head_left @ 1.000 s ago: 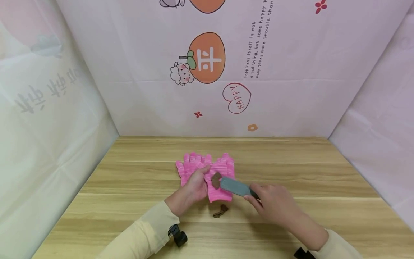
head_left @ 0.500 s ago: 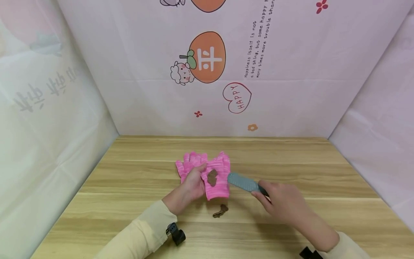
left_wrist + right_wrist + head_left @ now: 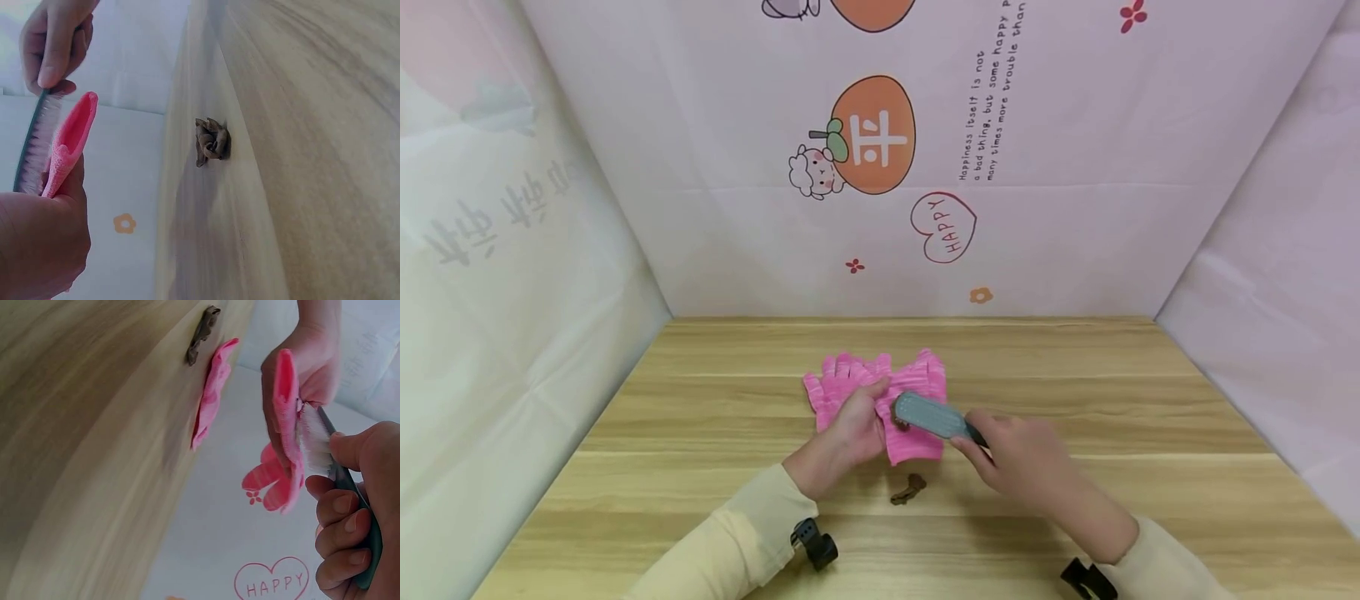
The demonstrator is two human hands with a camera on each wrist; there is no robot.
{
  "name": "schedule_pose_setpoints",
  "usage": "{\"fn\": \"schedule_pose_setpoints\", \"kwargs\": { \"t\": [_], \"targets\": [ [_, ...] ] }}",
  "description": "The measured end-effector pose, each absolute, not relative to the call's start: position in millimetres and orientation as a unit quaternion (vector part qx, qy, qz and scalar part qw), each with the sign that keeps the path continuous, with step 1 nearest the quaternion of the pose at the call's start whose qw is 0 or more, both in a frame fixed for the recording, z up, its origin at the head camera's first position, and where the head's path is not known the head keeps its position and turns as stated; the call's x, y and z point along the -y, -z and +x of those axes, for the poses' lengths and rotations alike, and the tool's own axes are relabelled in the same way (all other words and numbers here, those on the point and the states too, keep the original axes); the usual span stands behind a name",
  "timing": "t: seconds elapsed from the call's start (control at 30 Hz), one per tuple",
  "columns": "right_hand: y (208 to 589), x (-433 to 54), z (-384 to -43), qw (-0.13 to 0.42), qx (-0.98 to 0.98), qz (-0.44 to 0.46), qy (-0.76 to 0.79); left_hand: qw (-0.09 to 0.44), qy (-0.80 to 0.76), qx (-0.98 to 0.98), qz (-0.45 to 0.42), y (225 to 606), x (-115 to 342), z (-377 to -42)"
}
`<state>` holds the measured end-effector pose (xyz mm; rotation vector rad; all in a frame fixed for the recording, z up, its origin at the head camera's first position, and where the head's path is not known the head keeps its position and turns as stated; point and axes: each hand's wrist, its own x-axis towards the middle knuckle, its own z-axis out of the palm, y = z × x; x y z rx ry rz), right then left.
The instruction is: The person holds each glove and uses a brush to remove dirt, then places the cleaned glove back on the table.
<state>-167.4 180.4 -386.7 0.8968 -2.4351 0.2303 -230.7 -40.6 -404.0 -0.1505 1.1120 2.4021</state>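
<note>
Gripping the dark green handle of a bristle brush (image 3: 928,415), the fingers of my right hand (image 3: 1030,462) wrap firmly round it, thumb against its back. Its pale bristles (image 3: 315,440) face a pink knitted glove (image 3: 917,446) and meet its surface at a brown smear (image 3: 900,422), partly covered by the brush head. My left hand (image 3: 853,429) pinches that glove along its side, thumb on the face and fingers behind, holding it raised above the worktop (image 3: 700,467). Beyond my left hand, a second pink glove (image 3: 837,387) lies on the wood, its fingers pointing away from me. Nearer to me, below the raised cuff, a twisted brown lump (image 3: 908,489) sits on the worktop. Further out, a white backdrop (image 3: 760,242) bears an orange fruit print and a red "HAPPY" heart (image 3: 943,227).
</note>
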Motion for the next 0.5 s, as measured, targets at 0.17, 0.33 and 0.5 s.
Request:
{"fn": "schedule_pose_setpoints", "kwargs": {
  "t": [0.17, 0.33, 0.5],
  "targets": [
    [393.7, -178.5, -170.6, 0.246, 0.910, 0.322, -0.082, 0.242, -0.879, -0.408, -0.050, 404.1, 39.6, -228.7],
    [395.9, -177.4, -170.8, 0.236, 0.912, 0.322, -0.087, 0.238, -0.879, -0.411, -0.044, 405.6, 40.0, -227.9],
    [396.1, -178.9, -168.9, 0.234, 0.914, 0.320, -0.084, 0.236, -0.878, -0.414, -0.052, 407.0, 40.6, -227.8]
  ]
}}
